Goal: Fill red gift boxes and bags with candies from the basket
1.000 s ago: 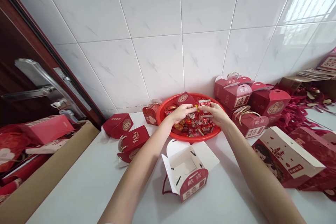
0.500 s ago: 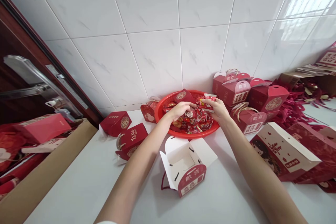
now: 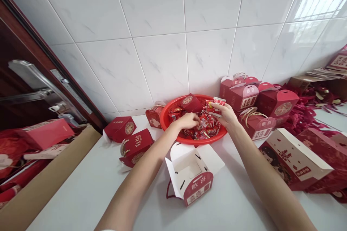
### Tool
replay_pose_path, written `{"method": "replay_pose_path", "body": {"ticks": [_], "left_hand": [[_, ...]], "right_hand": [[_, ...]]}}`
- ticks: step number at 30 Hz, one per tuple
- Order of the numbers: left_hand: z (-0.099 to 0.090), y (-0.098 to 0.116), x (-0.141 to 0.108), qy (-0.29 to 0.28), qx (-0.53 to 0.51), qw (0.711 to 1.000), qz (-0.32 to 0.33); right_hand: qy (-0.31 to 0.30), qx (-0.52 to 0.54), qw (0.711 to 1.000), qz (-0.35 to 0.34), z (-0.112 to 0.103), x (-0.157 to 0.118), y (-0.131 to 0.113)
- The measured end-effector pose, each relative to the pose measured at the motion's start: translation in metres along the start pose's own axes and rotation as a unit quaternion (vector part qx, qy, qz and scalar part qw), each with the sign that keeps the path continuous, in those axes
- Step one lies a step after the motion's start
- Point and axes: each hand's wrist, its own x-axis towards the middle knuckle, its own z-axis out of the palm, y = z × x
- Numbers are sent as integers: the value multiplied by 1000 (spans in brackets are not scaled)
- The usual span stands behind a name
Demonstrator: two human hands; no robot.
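Note:
A red plastic basket [image 3: 169, 112] by the wall is full of wrapped candies [image 3: 208, 124]. My left hand [image 3: 189, 120] reaches in with its fingers curled down among them; what its fingertips pinch is hidden. My right hand [image 3: 227, 113] is closed on red candy packets [image 3: 215, 105], held over the basket's right side. In front of the basket stands an open red gift box [image 3: 199, 187], its white inside facing up and its flaps spread. Its bottom shows with no candy on it. A small dark red box [image 3: 191, 101] lies in the basket behind my left hand.
Several closed gift boxes [image 3: 244, 95] are stacked right of the basket. Larger bags [image 3: 295, 158] stand nearer on the right. More red boxes [image 3: 137, 146] sit to the left, by a door handle [image 3: 29, 74] and a cardboard carton [image 3: 62, 164]. White tiled wall [image 3: 159, 65] rises behind.
My left hand has shifted slightly down within the basket and its fingers are drawn closer together. My right hand still holds the packets, turned a little to the right.

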Motion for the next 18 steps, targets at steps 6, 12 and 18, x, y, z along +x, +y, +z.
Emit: {"method": "replay_pose_path", "body": {"ticks": [6,12,18], "left_hand": [[3,8,-4,-23,122,992,14],[10,23,-10,-128,175,970,107],[20,28,1,-81,239,950,186]], "right_hand": [[5,2,1000,4,-2,2,1],[13,22,1000,-4,1,0,1],[10,33,999,-13,3,-1,0]]}}
